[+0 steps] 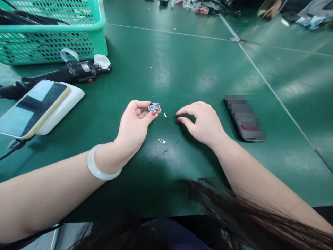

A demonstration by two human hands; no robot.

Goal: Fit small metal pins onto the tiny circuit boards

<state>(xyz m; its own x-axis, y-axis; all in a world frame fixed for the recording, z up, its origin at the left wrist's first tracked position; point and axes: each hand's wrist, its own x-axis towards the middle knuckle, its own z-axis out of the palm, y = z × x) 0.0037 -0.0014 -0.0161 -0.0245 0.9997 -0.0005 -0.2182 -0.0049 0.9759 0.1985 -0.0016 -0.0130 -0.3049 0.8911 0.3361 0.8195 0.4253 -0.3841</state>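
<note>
Green plastic basket point(100, 40) with black cables in it sits beyond and well left of the little white-edged strip point(161, 140) in front of me, so I'm using that strip as my landmark. Also off to its left: a black tool-looking thing point(62, 73), plus a phone in a yellowish case point(36, 111) lying on a white block point(63, 109). To the strip's right there's a dark phone point(243, 119), its screen blurred out. Way past the strip, across the green table point(182, 62), there's a pile of wires point(203, 10), and somebody else's hand point(272, 8) far to the right. My hair point(234, 205) hangs nearer than the strip, on its right, and hides a bit of my forearm.

Hands: my left hand point(134, 121) pinches a small blue board point(154, 107) between thumb and fingers, just beyond the strip and slightly left of it. Some white scraps point(165, 115) lie just past the strip too. My right hand point(203, 119), beyond and right of the strip, is half spread, thumb and index curved with a gap between. Can't tell if it's touching the table.
</note>
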